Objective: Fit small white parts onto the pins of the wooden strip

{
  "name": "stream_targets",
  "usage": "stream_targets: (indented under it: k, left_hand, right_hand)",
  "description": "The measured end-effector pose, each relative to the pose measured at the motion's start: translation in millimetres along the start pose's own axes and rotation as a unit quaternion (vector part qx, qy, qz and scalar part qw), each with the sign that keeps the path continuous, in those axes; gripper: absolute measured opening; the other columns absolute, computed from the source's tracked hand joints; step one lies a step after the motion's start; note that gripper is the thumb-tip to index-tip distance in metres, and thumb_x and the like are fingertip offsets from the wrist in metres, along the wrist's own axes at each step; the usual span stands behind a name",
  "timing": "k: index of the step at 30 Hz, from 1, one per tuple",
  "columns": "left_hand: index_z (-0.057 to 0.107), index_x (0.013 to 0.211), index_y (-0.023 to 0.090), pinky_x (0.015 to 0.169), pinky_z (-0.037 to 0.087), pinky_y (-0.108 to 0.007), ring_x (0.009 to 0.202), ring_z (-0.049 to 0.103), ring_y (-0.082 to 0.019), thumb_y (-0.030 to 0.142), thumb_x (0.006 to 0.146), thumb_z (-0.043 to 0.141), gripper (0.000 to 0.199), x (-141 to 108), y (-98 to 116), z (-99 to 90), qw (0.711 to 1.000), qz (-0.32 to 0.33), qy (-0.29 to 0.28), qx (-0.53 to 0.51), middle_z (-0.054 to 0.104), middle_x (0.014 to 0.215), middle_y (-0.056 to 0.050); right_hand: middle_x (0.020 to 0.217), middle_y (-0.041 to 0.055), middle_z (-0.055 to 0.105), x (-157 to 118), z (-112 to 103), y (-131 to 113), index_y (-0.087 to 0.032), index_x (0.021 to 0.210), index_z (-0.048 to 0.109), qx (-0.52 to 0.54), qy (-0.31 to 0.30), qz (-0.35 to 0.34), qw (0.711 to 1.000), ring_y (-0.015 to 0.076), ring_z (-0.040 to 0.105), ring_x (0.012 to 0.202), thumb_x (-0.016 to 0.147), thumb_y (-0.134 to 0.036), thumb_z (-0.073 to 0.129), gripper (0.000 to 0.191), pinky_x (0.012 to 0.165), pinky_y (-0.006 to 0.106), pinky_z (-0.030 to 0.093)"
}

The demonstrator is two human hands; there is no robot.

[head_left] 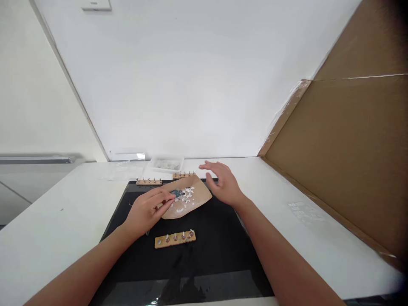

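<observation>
My left hand (149,211) pinches a small dark blue-green piece (177,194) over a sheet of brown paper (199,196). Small white bits (188,195) are scattered on that paper, some beside the dark piece. To the right, my right hand (223,182) hovers near the paper's right edge, fingers apart and holding nothing. Closer to me, a wooden strip (171,244) lies on the black mat (210,246); several small metal parts with white tips stand along it, and a round pale spot shows at its left end.
Two more wooden strips, one at the left (149,182) and one further back (178,176), carry small metal pins. Behind them sit a clear tray (167,164) and transparent plastic (119,171). A cardboard panel (350,161) rises on the right.
</observation>
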State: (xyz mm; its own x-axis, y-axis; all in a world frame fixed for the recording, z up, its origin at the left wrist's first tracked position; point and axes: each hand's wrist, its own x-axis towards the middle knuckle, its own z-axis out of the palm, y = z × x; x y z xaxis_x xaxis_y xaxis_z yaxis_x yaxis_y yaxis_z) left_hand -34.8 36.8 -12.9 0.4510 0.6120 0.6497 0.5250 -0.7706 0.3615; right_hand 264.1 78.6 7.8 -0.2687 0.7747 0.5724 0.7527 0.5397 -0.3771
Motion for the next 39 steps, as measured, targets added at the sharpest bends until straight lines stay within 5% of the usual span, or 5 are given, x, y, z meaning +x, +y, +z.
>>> stream_targets:
  k: [3, 8, 20, 39]
  left_hand:
    - [0.078, 0.11, 0.022, 0.06, 0.057, -0.018, 0.085, 0.072, -0.014, 0.025, 0.102, 0.065, 0.015, -0.4, 2.1, -0.1, 0.999, -0.039, -0.003, -0.031, 0.077, 0.103, -0.004]
    - [0.079, 0.103, 0.024, 0.061, 0.059, -0.017, 0.083, 0.075, -0.014, 0.028, 0.1, 0.068, 0.012, 1.1, 9.1, -1.1, 0.989, -0.109, -0.002, -0.104, 0.078, 0.098, -0.002]
    - [0.083, 0.098, 0.026, 0.054, 0.056, -0.019, 0.077, 0.076, -0.016, 0.036, 0.094, 0.076, 0.013, 1.1, 21.6, 0.2, 0.966, -0.188, 0.04, -0.172, 0.08, 0.093, -0.003]
    - [0.082, 0.095, 0.022, 0.057, 0.061, -0.019, 0.072, 0.077, -0.014, 0.03, 0.094, 0.077, 0.009, 1.2, 33.5, -0.1, 0.956, -0.181, 0.068, -0.223, 0.08, 0.085, -0.002]
  right_hand:
    - [0.131, 0.0042, 0.074, -2.6, 3.9, -37.7, -0.029, 0.13, 0.065, 0.09, 0.002, -0.137, 0.986, 0.0254, 0.065, 0.129, 0.104, -0.029, 0.055, 0.028, 0.117, 0.048, 0.042]
    - [0.125, 0.0021, 0.076, -9.3, 12.1, -61.6, -0.029, 0.128, 0.066, 0.135, -0.064, -0.188, 0.971, 0.023, 0.067, 0.122, 0.106, -0.034, 0.06, 0.024, 0.112, 0.045, 0.045]
    - [0.097, 0.0003, 0.079, -13.7, 21.5, -66.0, -0.024, 0.106, 0.07, 0.154, -0.046, -0.143, 0.977, 0.0188, 0.07, 0.091, 0.106, -0.03, 0.06, 0.011, 0.094, 0.039, 0.041]
    - [0.09, -0.0007, 0.075, -5.5, 11.8, -81.5, -0.024, 0.094, 0.066, 0.289, -0.154, -0.077, 0.942, 0.0163, 0.067, 0.084, 0.112, -0.032, 0.045, 0.029, 0.085, 0.031, 0.048]
